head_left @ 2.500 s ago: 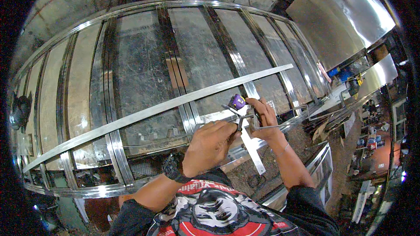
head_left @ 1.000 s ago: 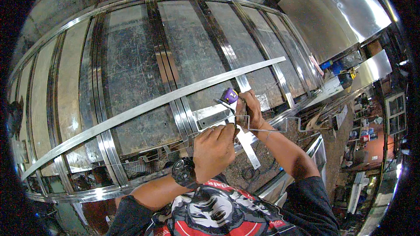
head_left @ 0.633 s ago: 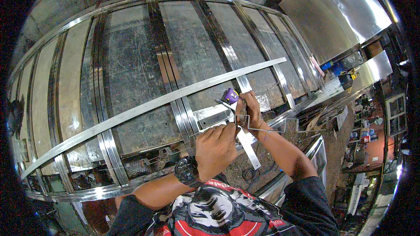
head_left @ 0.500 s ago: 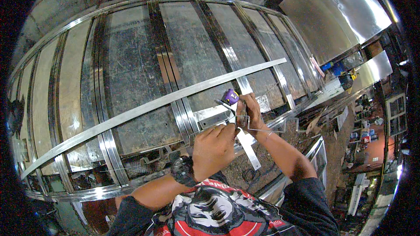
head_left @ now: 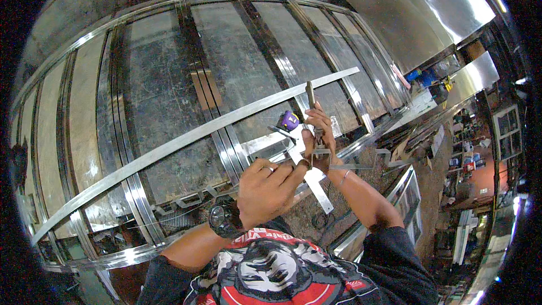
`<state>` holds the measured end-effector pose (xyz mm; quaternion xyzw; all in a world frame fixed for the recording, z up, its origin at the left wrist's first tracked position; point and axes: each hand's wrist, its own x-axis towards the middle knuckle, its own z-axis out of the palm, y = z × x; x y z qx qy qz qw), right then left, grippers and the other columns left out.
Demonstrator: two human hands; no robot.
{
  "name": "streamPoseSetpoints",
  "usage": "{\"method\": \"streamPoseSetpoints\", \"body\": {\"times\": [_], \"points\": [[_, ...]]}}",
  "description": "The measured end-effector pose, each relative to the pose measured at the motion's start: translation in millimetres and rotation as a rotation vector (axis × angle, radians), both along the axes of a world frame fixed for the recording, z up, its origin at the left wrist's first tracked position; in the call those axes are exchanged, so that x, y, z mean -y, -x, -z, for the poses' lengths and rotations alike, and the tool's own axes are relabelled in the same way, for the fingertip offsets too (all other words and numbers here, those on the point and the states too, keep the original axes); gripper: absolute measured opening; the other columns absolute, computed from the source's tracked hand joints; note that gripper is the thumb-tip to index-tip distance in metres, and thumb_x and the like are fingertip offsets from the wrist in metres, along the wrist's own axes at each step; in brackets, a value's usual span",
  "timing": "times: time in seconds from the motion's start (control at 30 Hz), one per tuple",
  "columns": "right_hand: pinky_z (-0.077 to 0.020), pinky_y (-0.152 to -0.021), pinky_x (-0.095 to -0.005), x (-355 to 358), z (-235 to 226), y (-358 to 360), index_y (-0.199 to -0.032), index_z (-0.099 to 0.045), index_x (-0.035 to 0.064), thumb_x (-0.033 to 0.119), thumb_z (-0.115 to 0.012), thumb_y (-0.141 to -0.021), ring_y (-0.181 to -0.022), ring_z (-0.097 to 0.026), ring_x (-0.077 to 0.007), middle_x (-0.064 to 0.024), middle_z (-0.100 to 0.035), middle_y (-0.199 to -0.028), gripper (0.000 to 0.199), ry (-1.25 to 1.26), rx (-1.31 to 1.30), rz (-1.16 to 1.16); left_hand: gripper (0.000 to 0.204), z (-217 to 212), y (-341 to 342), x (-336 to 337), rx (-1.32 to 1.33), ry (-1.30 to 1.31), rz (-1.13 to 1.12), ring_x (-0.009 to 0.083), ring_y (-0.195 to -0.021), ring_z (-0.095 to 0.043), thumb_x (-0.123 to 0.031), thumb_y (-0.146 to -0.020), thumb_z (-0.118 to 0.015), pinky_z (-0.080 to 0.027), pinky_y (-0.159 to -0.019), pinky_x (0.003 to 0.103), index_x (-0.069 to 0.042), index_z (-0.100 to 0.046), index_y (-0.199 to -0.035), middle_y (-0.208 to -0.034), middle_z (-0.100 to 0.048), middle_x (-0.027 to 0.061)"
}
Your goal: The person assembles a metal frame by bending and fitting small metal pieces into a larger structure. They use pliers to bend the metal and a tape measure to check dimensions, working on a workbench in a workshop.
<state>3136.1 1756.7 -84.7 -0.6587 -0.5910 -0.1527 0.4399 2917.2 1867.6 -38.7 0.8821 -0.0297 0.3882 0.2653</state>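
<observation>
My right hand [head_left: 323,130] is closed round a metal hand tool [head_left: 310,95] that looks like pliers, its handle pointing up and away. A thin bent metal strip [head_left: 361,165] with squared steps runs below the tool's head and my right wrist. My left hand [head_left: 268,186], fingers curled, is closed at the near side of the strip's middle; its grip there is partly hidden. Just left of my right fingers lies a purple tape measure [head_left: 290,120]. Below the hands, a flat metal ruler [head_left: 319,192] sticks out over the frame's near edge.
A large metal frame with several crossbars [head_left: 135,195] lies on a worn work surface [head_left: 158,79]. Across it runs a long flat bar [head_left: 186,140]. Shiny sheet metal [head_left: 418,5] stands at far right; another frame [head_left: 406,197] is low on the right.
The tool in my right hand has swung up into view, its handle now above the fingers. My left hand has shifted slightly left, its fingers less tightly curled. The bent strip has turned.
</observation>
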Motion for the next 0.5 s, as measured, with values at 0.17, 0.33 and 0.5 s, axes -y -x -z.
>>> {"method": "streamPoseSetpoints", "body": {"times": [0.17, 0.33, 0.5], "points": [[-0.0306, -0.12, -0.0588, 8, 3, -2, -0.117, -0.057, 0.0026, 0.01, -0.063, -0.097, -0.12, -0.059, -0.0333, -0.0153, -0.063, -0.116, 0.023, 0.038, 0.0, -0.021, 0.043, -1, -1, -1, -0.085, -0.039, -0.064, 0.0215, -0.068, -0.062, -0.015, -0.073, -0.073, -0.047, -0.064, 0.037, -0.01, -0.067, -0.115, -0.082, -0.063, 0.0023], [-0.044, -0.109, -0.0389, 27, 33, 0, -0.119, -0.057, 0.0029, -0.006, -0.058, -0.092, -0.116, -0.057, -0.0197, -0.0094, -0.058, -0.12, 0.028, 0.105, -0.287, 0.044, 0.032, -9, -3, -6, -0.14, 0.018, -0.09, 0.0252, -0.068, -0.062, -0.017, -0.083, -0.07, -0.046, -0.062, 0.039, -0.011, -0.067, -0.115, -0.08, -0.06, 0.005], [-0.0486, -0.097, -0.0391, 33, 28, 28, -0.136, -0.05, 0.0029, -0.002, -0.063, -0.09, -0.114, -0.058, -0.0262, -0.0147, -0.06, -0.119, 0.048, -0.156, -1.711, 0.006, 0.02, -17, 0, -17, -0.217, 0.324, -0.052, 0.0359, -0.072, -0.063, -0.022, -0.093, -0.067, -0.048, -0.063, 0.044, -0.007, -0.07, -0.105, -0.081, -0.062, 0.0135]]}}
